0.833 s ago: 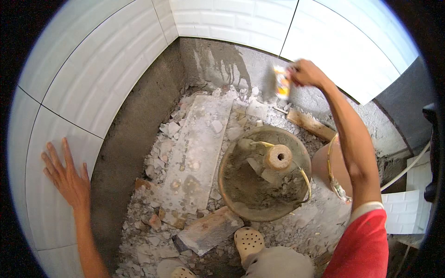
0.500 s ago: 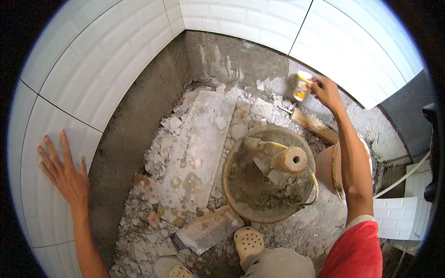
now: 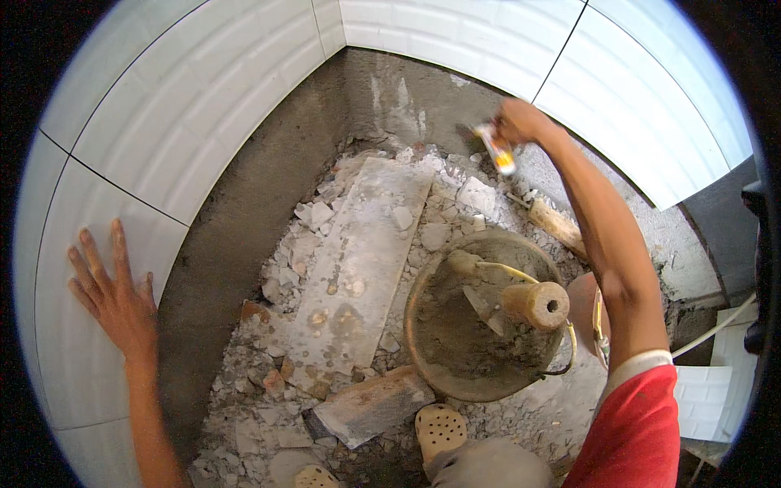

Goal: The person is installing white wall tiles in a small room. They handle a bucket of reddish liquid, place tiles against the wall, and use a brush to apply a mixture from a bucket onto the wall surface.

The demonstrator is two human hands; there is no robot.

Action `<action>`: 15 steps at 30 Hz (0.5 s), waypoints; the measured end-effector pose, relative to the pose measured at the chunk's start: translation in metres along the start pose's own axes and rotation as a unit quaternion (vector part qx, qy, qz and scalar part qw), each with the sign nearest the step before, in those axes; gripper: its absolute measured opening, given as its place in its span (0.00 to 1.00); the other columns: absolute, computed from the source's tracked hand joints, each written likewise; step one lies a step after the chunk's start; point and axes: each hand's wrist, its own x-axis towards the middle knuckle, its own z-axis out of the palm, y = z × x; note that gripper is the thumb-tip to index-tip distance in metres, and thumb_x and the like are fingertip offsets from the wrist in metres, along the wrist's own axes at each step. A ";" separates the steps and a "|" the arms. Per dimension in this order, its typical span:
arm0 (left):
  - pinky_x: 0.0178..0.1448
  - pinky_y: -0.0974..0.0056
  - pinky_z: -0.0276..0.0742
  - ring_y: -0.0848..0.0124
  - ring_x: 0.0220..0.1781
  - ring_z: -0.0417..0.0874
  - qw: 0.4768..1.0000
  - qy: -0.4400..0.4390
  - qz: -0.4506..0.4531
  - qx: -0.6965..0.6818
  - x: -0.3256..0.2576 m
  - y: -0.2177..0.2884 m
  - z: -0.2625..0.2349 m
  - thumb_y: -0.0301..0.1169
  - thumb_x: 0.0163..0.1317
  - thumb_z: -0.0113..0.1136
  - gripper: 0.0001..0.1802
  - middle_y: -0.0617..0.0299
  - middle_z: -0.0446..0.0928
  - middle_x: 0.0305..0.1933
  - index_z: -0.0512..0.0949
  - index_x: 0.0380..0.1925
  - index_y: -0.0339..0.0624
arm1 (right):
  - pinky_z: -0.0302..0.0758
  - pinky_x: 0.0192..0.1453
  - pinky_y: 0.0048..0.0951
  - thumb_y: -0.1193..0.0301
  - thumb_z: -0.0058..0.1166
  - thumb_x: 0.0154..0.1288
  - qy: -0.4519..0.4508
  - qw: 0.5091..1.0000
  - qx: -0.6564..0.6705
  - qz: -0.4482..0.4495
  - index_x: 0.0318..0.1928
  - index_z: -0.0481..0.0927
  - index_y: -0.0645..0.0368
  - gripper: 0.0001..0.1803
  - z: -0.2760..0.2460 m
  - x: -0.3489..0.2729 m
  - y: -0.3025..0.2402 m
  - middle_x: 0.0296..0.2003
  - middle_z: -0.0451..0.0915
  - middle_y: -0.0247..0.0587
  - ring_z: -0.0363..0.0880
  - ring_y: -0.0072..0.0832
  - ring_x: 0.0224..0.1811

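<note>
My left hand [image 3: 114, 293] lies flat with fingers spread against a white wall tile [image 3: 73, 342] at the lower left. My right hand [image 3: 521, 122] reaches out to the far wall and grips a small white tool with a yellow and red end [image 3: 496, 150], held against the bare grey cement band [image 3: 423, 89] under the upper white tiles [image 3: 455, 32]. Below my right arm stands a round mortar pan [image 3: 480, 317] with grey mortar and a trowel with a wooden handle [image 3: 533, 302] in it.
Rubble and broken tile pieces cover the floor, with a long grey slab [image 3: 358, 260] lying across them and a brick piece [image 3: 374, 407] in front. A wooden-handled tool [image 3: 553, 220] lies by the far wall. My foot in a perforated clog [image 3: 439, 427] stands near the pan.
My right hand has swung left along the far wall with the small tool. My left hand stays flat on the tile. The view has shifted slightly.
</note>
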 end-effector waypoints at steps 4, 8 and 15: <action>0.81 0.45 0.46 0.61 0.82 0.38 1.000 0.015 0.014 -0.009 -0.001 0.001 -0.002 0.34 0.46 0.76 0.58 0.69 0.39 0.82 0.51 0.74 0.78 | 0.81 0.42 0.46 0.65 0.61 0.52 0.087 0.990 -0.027 0.107 0.35 0.85 0.63 0.14 -0.016 0.033 -0.021 0.33 0.84 0.57 0.85 0.51 0.38; 0.81 0.45 0.44 0.60 0.82 0.38 1.000 0.002 -0.001 -0.022 -0.003 0.003 0.000 0.34 0.46 0.76 0.58 0.69 0.38 0.82 0.51 0.74 0.77 | 0.80 0.42 0.48 0.63 0.64 0.53 0.150 0.974 0.028 0.165 0.36 0.83 0.62 0.15 -0.001 -0.035 -0.021 0.33 0.84 0.55 0.84 0.53 0.37; 0.81 0.45 0.44 0.60 0.82 0.38 1.000 0.011 -0.008 -0.027 -0.001 0.003 0.002 0.33 0.46 0.76 0.58 0.68 0.39 0.82 0.52 0.74 0.77 | 0.72 0.34 0.36 0.66 0.55 0.68 0.300 0.906 0.145 0.263 0.39 0.80 0.66 0.12 -0.012 -0.299 -0.004 0.27 0.80 0.52 0.78 0.37 0.27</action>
